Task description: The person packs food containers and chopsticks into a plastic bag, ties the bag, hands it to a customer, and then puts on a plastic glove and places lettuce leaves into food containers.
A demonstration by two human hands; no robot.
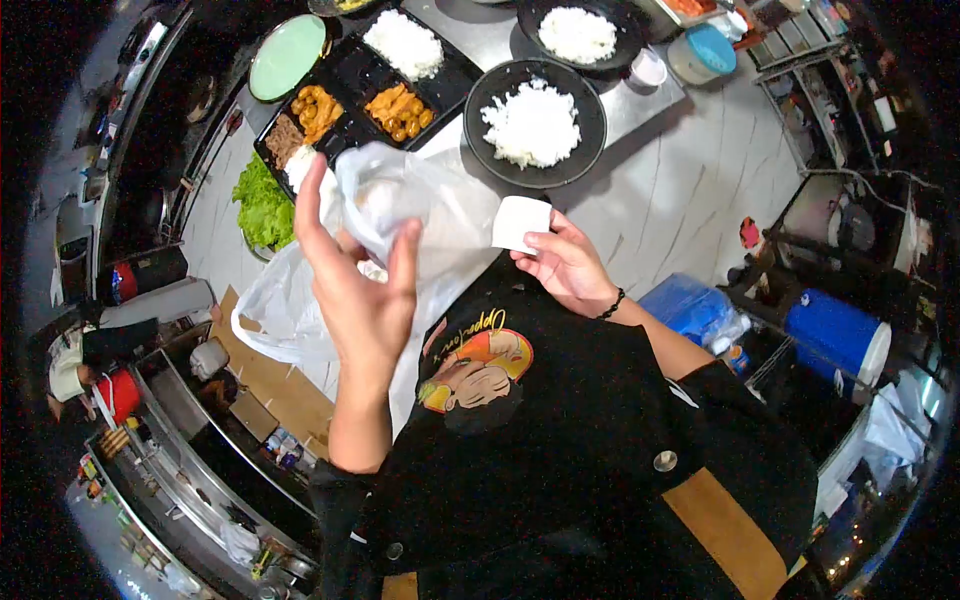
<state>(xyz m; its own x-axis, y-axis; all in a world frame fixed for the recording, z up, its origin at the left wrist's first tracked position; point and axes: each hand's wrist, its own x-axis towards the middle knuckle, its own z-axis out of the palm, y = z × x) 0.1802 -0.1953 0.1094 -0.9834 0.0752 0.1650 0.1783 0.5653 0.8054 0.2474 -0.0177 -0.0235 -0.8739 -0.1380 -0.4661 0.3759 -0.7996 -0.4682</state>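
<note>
My left hand (pixel 360 285) is raised in front of a translucent white plastic bag (pixel 455 215), its forefinger and thumb spread apart. A little white shows behind that hand; whether its other fingers touch the bag is hidden. Between thumb and fingers, my right hand (pixel 568 262) grips a small white squarish piece (pixel 521 224), either stiff paper or a small cup; I cannot tell which. Just above it stands a black bowl (pixel 478 150) with white rice (pixel 532 122). Beyond the bag lies a black compartment tray (pixel 455 75) with rice, orange-sauced food (pixel 400 110) and shredded brown meat (pixel 283 140).
A green plate (pixel 288 58) stands at the counter's far left. Green lettuce (pixel 263 200) lies left of the bag. Another rice bowl (pixel 625 25), a small white cup (pixel 648 70) and a blue-lidded tub (pixel 705 52) are at the back right. Blue containers (pixel 830 335) stand at right.
</note>
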